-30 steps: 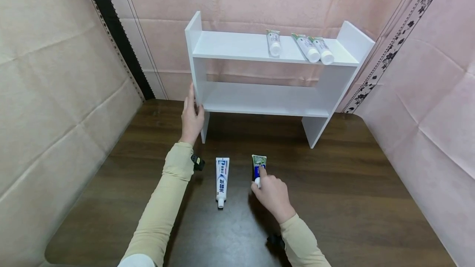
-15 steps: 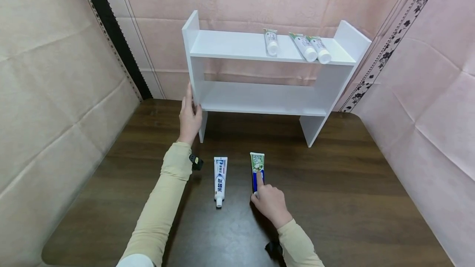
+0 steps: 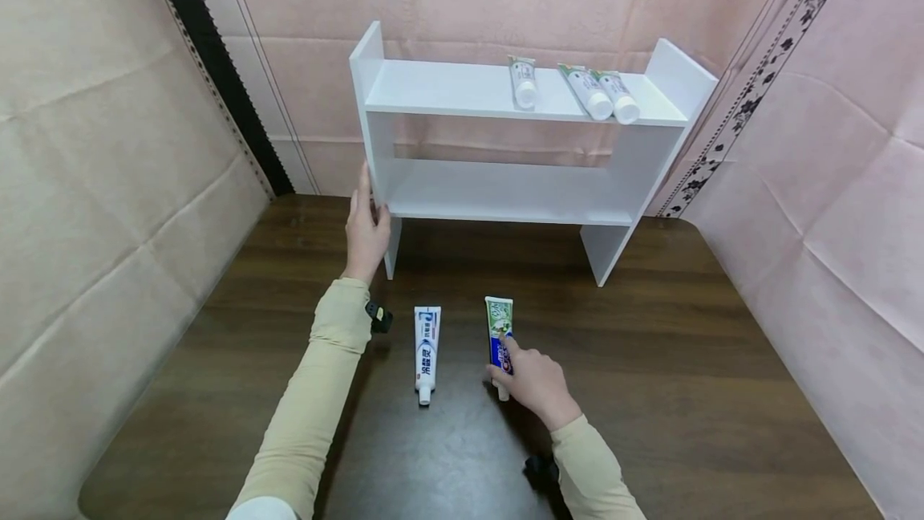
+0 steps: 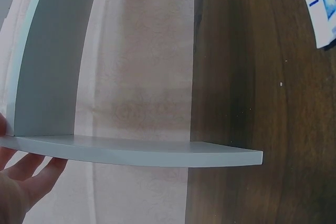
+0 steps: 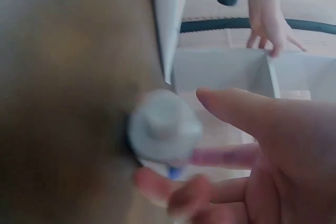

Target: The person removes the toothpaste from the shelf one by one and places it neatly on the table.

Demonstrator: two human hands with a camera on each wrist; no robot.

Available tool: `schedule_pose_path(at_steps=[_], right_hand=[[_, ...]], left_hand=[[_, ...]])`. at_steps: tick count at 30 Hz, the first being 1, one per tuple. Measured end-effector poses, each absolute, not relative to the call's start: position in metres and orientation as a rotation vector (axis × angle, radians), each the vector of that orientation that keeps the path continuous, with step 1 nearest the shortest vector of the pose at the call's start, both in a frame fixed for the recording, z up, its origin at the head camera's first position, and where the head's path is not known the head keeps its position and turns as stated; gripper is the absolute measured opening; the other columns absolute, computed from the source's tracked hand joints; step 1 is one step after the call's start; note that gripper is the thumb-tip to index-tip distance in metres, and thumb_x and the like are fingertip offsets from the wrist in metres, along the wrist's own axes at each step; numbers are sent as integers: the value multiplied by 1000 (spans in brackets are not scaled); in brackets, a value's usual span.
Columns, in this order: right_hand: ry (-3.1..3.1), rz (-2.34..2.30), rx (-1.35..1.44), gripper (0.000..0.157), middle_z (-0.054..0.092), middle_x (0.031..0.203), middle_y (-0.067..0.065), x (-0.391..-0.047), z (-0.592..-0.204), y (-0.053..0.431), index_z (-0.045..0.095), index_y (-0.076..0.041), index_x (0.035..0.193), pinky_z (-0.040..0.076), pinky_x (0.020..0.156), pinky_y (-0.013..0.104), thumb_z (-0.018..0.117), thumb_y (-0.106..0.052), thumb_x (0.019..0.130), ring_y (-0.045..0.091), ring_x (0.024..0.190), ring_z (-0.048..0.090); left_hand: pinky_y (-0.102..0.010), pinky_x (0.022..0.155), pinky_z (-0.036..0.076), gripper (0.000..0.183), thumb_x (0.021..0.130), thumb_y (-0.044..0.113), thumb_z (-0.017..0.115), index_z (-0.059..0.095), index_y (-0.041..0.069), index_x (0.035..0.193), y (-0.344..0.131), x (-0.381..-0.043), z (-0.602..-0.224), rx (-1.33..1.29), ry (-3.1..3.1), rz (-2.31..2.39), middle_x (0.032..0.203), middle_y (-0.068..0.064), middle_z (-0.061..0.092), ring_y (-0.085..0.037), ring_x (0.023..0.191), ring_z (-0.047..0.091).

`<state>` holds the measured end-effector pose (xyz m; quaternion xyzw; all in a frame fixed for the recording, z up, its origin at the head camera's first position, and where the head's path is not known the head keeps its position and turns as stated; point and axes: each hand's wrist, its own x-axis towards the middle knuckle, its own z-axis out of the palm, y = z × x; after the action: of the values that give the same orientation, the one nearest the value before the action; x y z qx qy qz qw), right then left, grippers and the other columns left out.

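Observation:
My left hand (image 3: 366, 237) holds the left side panel of a white shelf unit (image 3: 505, 192), its thumb at the panel's front edge and fingers along the outer face. In the left wrist view, the fingers (image 4: 44, 174) lie under that panel (image 4: 136, 157). My right hand (image 3: 537, 383) is over the lower part of a green and blue toothpaste tube (image 3: 500, 318) lying on the table. Its index finger touches the tube; the right wrist view shows the thumb (image 5: 231, 106) apart from the blurred cap (image 5: 164, 124). Left of it lies a white and blue toothpaste tube (image 3: 427, 347).
Three white tubes (image 3: 523, 85) lie on the upper shelf board (image 3: 440, 85), caps toward the front edge. The lower board (image 3: 498, 191) sits above the brown table (image 3: 686, 392). Pale cloth walls (image 3: 108, 183) enclose the table at the left, back and right.
The right hand's index finger has drawn back from the green and blue tube's upper part, showing more of the tube, and the hand has shifted slightly right. The left hand keeps its place on the shelf.

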<state>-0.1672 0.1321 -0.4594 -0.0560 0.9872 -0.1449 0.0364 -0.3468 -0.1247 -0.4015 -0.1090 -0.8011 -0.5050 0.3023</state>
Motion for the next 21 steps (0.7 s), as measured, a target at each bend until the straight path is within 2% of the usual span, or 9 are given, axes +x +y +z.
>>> schedule_pose_path(at_steps=[4, 7, 12, 15, 18, 21], right_hand=[[3065, -465, -218, 56, 63, 72, 8, -174, -446, 138, 45, -17, 130, 33, 39, 27, 56, -44, 83, 15, 49, 46], [3141, -462, -274, 55, 62, 78, 11, -180, -433, 141, 43, -19, 132, 30, 39, 26, 56, -42, 84, 15, 47, 42], [3337, -498, -375, 56, 55, 101, 15, -196, -395, 148, 36, -25, 136, 37, 44, 27, 56, -37, 85, 21, 66, 50], [3455, -557, -450, 57, 51, 111, 16, -208, -360, 151, 33, -25, 138, 44, 54, 35, 55, -35, 86, 26, 83, 52], [3569, -612, -525, 57, 49, 116, 16, -221, -322, 151, 34, -24, 137, 46, 64, 41, 56, -34, 86, 29, 94, 51], [3656, -684, -598, 55, 48, 114, 14, -235, -288, 148, 36, -22, 136, 44, 69, 42, 57, -32, 86, 28, 93, 49]], left_hand=[[-44, 89, 46, 70, 90, 7, 46, 9, 35, 143, -125, -347, -401, -292, -2132, -1333, 133, -9, 37, -25, 113, 48], [-45, 89, 46, 71, 90, 7, 46, 9, 37, 143, -126, -345, -400, -294, -2138, -1331, 133, -9, 37, -25, 113, 49], [-45, 87, 47, 72, 91, 9, 45, 7, 43, 141, -125, -344, -397, -302, -2146, -1328, 132, -9, 37, -25, 112, 49], [-46, 87, 47, 71, 91, 9, 45, 7, 43, 141, -126, -343, -397, -309, -2143, -1334, 131, -10, 38, -26, 112, 49], [-46, 87, 46, 72, 90, 8, 45, 7, 44, 140, -126, -342, -396, -301, -2149, -1344, 132, -10, 37, -26, 112, 49], [-46, 87, 46, 74, 90, 7, 45, 6, 46, 139, -126, -340, -396, -297, -2151, -1354, 132, -10, 37, -26, 113, 48]])
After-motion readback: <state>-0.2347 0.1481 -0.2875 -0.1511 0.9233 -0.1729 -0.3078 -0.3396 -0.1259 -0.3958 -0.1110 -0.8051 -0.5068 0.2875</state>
